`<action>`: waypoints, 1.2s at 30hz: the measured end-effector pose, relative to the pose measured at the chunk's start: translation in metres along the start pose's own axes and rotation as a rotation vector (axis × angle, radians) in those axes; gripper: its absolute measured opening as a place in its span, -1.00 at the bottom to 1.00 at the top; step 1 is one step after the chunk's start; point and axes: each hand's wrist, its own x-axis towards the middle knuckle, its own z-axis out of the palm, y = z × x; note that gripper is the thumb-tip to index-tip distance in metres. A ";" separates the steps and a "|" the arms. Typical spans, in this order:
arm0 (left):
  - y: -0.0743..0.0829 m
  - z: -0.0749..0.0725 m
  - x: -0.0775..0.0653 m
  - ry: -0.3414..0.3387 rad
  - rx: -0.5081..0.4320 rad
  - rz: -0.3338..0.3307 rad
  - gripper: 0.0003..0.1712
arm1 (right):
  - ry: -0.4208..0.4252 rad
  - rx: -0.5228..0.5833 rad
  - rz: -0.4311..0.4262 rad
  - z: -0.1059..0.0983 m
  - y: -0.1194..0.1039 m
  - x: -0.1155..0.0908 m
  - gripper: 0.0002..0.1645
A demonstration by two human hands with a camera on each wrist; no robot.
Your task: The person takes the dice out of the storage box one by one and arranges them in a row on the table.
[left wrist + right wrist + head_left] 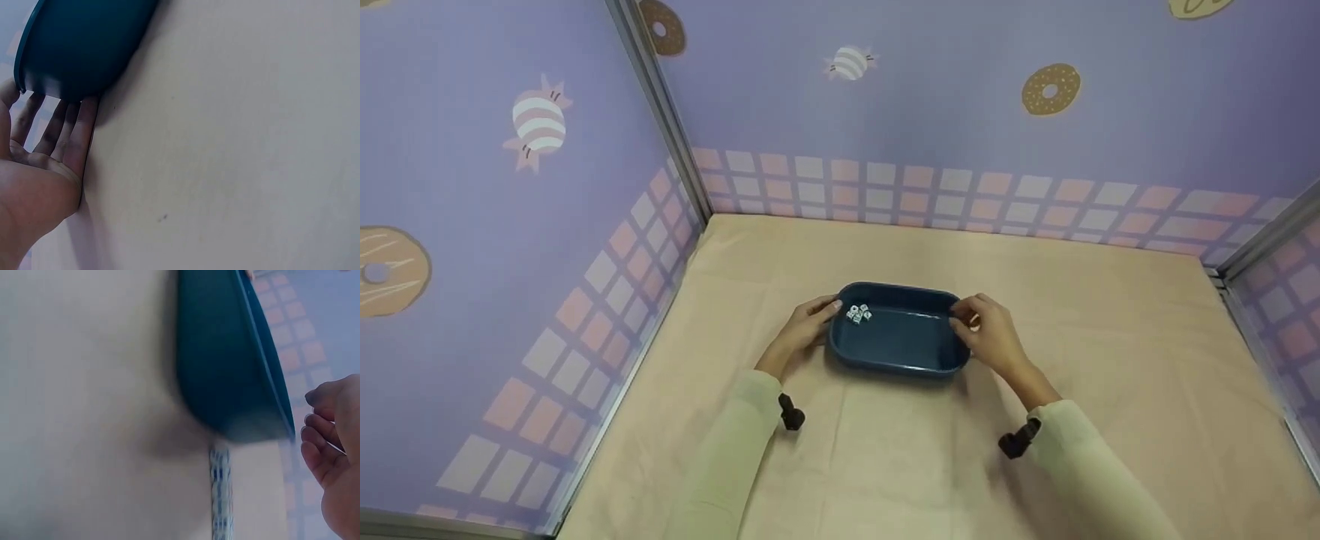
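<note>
A dark blue rectangular tray (pixel 900 341) with rounded corners sits on the cloth. Several small white cubes with dark marks (pixel 857 313) lie together inside its left end. My left hand (pixel 804 330) holds that end, thumb over the rim and fingers along the outer wall (pixel 73 56). At the opposite end, my right hand (pixel 988 330) hovers by the rim with loosely bent fingers. The right wrist view shows this hand (pixel 337 444) apart from the tray wall (pixel 225 371), with nothing visible between its fingers. Below it runs a row of white marked cubes (pixel 221 495).
A pale cloth (pixel 885 465) covers the table. Patterned purple panels (pixel 930 97) stand along the back and sides, joined by metal posts (pixel 660 112). A dark wrist mount (pixel 791 412) sits at the left cuff, another (pixel 1018 440) at the right cuff.
</note>
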 end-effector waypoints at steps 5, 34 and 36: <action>0.000 -0.001 -0.001 -0.002 0.000 -0.006 -0.39 | -0.011 0.051 -0.030 0.033 -0.020 0.017 -0.84; 0.002 -0.001 0.000 0.020 -0.023 -0.016 -0.42 | -0.142 0.014 0.052 0.129 -0.040 0.054 -0.70; 0.002 0.000 0.000 0.011 -0.042 -0.009 -0.42 | -0.162 0.018 0.052 0.130 -0.038 0.054 -0.70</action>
